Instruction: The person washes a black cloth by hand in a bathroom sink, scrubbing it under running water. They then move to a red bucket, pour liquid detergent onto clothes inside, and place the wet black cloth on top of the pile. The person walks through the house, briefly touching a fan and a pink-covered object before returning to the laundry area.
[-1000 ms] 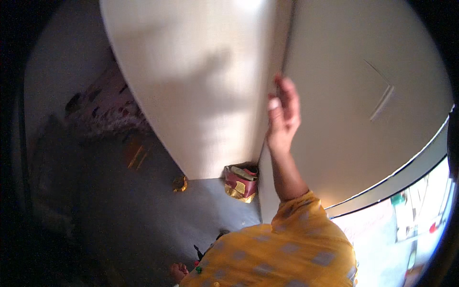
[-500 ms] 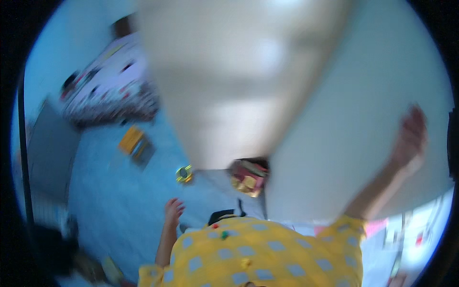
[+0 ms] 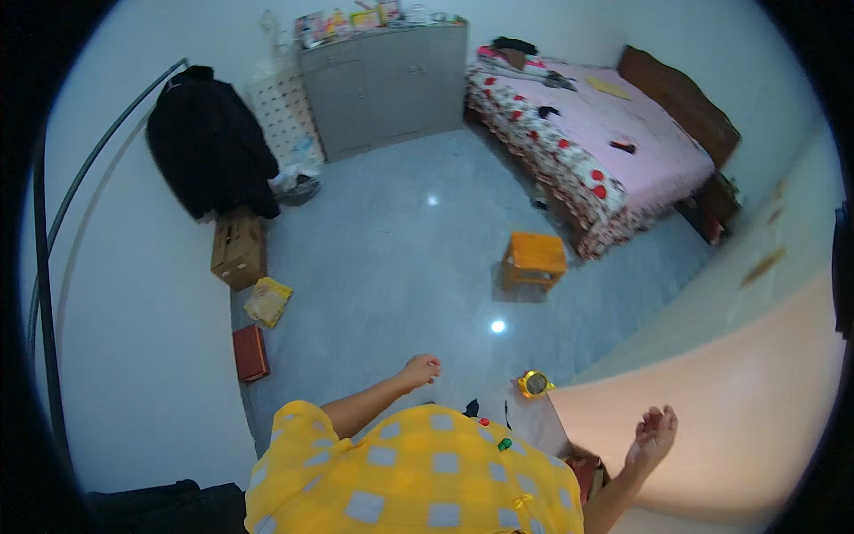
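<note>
My left hand hangs out in front of my yellow-and-grey checked garment, above the grey floor. Its fingers are loosely bent and nothing shows in them. To the right, my right hand is raised before the pale wall or door panel, fingers apart and slightly curled, holding nothing. I cannot tell whether it touches the panel. A small round yellow-gold object lies on the floor between the two hands. Partly hidden behind my right forearm is a dark red box or bag.
An orange stool stands ahead. Beyond it is a bed with floral bedding; a grey cabinet lines the far wall. Along the left wall are a hanging black coat, a cardboard box, a yellow bag and a red-brown box.
My view has swung left from the pale panel to the open room. My right hand, earlier stretched far out by the panel, is lower and nearer my body. Both hands stay empty.
</note>
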### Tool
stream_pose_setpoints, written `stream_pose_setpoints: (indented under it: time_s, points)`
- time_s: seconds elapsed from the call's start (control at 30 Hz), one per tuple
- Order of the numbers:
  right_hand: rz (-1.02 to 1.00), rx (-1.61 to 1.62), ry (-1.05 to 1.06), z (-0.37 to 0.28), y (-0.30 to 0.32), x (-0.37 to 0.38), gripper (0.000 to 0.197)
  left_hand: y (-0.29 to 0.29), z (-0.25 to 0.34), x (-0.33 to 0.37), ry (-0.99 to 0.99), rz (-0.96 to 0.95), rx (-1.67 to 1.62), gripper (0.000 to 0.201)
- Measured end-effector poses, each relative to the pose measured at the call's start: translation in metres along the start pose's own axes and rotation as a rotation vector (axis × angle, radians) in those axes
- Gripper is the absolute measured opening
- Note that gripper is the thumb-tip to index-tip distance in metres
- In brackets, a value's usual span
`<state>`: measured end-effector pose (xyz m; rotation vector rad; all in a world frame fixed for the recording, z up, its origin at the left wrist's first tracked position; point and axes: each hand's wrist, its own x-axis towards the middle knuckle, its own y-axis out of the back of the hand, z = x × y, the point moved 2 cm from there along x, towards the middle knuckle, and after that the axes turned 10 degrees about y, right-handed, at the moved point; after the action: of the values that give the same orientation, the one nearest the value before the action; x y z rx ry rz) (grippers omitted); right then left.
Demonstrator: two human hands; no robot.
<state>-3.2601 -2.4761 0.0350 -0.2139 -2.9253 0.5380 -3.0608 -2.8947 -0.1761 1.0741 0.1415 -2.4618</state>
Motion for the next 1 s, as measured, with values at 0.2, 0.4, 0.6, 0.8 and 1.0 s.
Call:
stream_pose_setpoints:
  time_s: [0.2, 0.4, 0.6, 0.8, 1.0]
  points:
    - [-0.320, -0.078, -0.143, 0.093, -0.233, 0.039, 0.015, 0.162, 0.020, 0.051, 0.058, 0.261, -0.272, 0.019]
    - [-0.462, -0.119, -0.256, 0.206, -0.423, 0.096, 0.014, 0.263, 0.045, 0.124, 0.212, 0.378, -0.417, 0.014]
    - [-0.744, -0.082, -0.369, 0.314, -0.647, 0.149, 0.016, 0.378, 0.084, 0.209, 0.175, 0.483, -0.609, 0.014]
    - [-1.223, -0.264, -0.468, 0.397, -0.885, 0.124, 0.019, 0.474, 0.169, 0.253, 0.127, 0.657, -0.745, 0.013]
    - [-1.618, -0.360, -0.120, 0.474, -1.058, 0.084, 0.022, 0.580, 0.148, 0.344, 0.295, 0.488, -0.860, 0.013]
